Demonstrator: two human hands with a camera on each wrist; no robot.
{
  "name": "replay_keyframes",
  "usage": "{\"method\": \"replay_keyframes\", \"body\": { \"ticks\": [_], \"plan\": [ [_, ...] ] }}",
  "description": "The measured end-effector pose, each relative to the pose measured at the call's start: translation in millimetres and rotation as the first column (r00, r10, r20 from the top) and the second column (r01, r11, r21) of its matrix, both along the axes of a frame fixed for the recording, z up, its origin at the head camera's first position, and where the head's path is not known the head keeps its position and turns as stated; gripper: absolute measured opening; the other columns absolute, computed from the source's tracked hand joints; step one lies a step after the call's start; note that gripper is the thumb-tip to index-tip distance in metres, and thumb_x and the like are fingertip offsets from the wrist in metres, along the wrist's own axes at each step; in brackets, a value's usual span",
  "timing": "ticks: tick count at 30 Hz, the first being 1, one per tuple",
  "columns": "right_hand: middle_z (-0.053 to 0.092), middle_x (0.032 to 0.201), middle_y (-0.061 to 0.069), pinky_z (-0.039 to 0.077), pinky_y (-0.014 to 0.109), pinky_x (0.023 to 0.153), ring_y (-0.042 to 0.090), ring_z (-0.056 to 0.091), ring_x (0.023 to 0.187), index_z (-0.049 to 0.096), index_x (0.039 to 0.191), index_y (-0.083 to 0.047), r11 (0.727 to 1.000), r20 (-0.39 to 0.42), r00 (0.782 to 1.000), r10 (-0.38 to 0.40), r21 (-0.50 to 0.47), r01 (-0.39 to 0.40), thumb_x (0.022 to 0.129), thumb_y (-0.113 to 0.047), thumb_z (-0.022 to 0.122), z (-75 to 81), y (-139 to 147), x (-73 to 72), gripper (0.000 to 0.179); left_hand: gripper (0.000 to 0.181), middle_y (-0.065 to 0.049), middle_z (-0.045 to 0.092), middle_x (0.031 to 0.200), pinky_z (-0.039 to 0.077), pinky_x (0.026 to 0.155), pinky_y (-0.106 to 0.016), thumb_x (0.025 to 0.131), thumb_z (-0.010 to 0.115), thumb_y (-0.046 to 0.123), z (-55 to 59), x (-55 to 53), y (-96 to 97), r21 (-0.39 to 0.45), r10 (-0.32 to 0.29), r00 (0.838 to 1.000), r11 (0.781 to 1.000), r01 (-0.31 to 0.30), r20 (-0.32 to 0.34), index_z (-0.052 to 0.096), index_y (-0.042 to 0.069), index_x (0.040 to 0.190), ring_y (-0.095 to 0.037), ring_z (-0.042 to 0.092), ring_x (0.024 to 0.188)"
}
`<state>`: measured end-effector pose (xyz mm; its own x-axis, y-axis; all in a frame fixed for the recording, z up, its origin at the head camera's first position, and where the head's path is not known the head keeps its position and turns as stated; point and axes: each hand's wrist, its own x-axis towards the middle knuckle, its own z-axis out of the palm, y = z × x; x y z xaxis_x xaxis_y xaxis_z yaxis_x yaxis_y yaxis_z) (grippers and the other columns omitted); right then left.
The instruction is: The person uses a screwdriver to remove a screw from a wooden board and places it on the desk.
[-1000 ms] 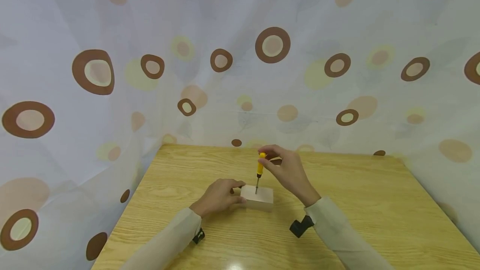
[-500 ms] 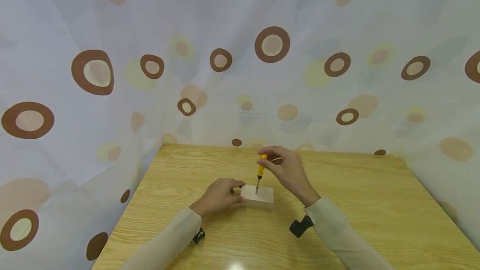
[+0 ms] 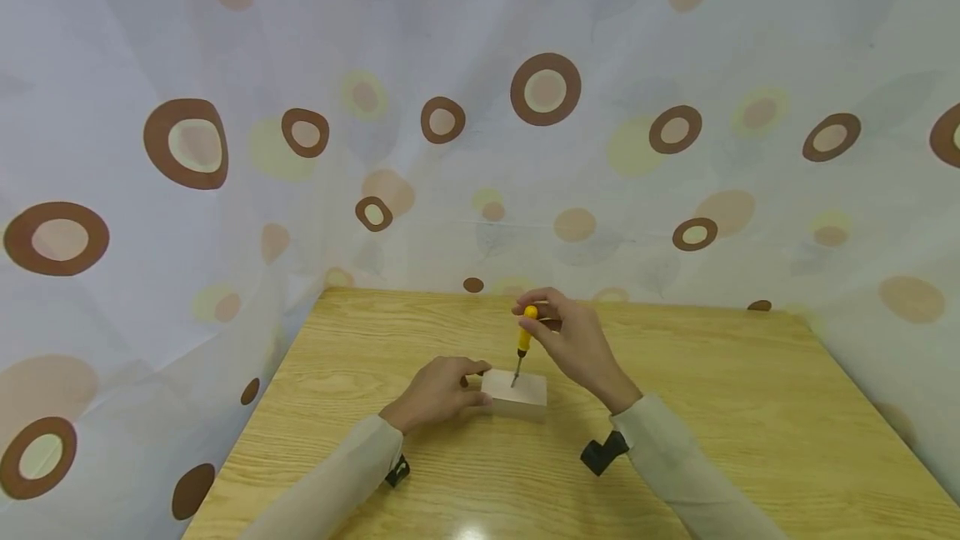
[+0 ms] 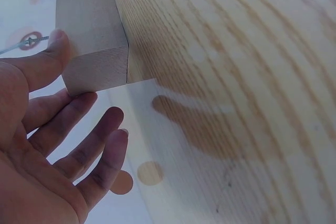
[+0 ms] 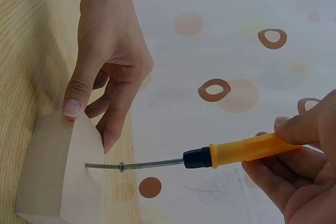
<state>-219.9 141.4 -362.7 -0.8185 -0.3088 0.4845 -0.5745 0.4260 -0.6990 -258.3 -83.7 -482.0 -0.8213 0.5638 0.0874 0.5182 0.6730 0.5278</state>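
A pale wooden block (image 3: pixel 525 394) lies on the table, and my left hand (image 3: pixel 438 394) grips its left end between thumb and fingers. Out of the block's top face stands a screw (image 5: pixel 102 166), much of its thread showing. The tip of a yellow-handled screwdriver (image 5: pixel 244 150) meets the screw head, its shaft leaning slightly. My right hand (image 3: pixel 573 344) pinches the handle near its top end with thumb and fingers. In the left wrist view, the thumb presses the block's face while other fingers (image 4: pixel 107 129) spread below, off the wood.
The wood-grain table (image 3: pixel 712 407) extends around the block. A patterned curtain (image 3: pixel 480 148) with brown rings hangs behind it and along both sides. Dark wrist devices (image 3: pixel 603 452) sit under the sleeves.
My right hand's fingers have shifted around the screwdriver handle, whose top now leans slightly further right. The block and left hand have stayed in place.
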Motion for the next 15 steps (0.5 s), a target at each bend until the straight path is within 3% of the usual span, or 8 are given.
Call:
{"method": "replay_keyframes", "body": {
  "ticks": [2,9,15],
  "plan": [
    [0.063,0.112,0.013,0.051,0.042,0.084,0.029,0.064,0.103,0.056,0.118,-0.006,1.000,0.023,0.999,0.023,-0.002,-0.023,0.094,-0.003,0.058,5.2,-0.7,4.2,0.024,0.055,0.006,0.063,0.121,0.049,0.070,-0.024,0.085,0.067,0.049,0.3,0.1,1.1,0.000,-0.001,1.000,1.000,0.001,0.005,0.060,0.018,0.130,-0.010,0.061,0.088],
    [0.062,0.120,-0.007,0.049,0.040,0.087,0.017,0.060,0.111,0.048,0.116,-0.013,0.998,0.100,0.994,0.046,0.030,-0.049,0.098,-0.018,0.055,-12.7,8.0,-11.9,0.020,0.055,0.005,0.064,0.121,0.049,0.070,-0.025,0.085,0.067,0.048,0.7,-0.6,1.2,-0.001,-0.006,1.000,1.000,0.006,-0.006,0.061,0.017,0.130,-0.009,0.061,0.087],
    [0.066,0.114,-0.003,0.053,0.035,0.082,0.014,0.063,0.105,0.055,0.110,-0.016,0.999,0.045,0.999,0.025,0.034,-0.026,0.093,-0.023,0.062,-18.1,10.3,-16.2,0.020,0.057,0.005,0.063,0.121,0.048,0.070,-0.023,0.084,0.067,0.051,-0.6,-1.1,0.5,-0.012,-0.008,1.000,1.000,0.008,-0.009,0.060,0.017,0.130,-0.006,0.060,0.085]
  ]
}}
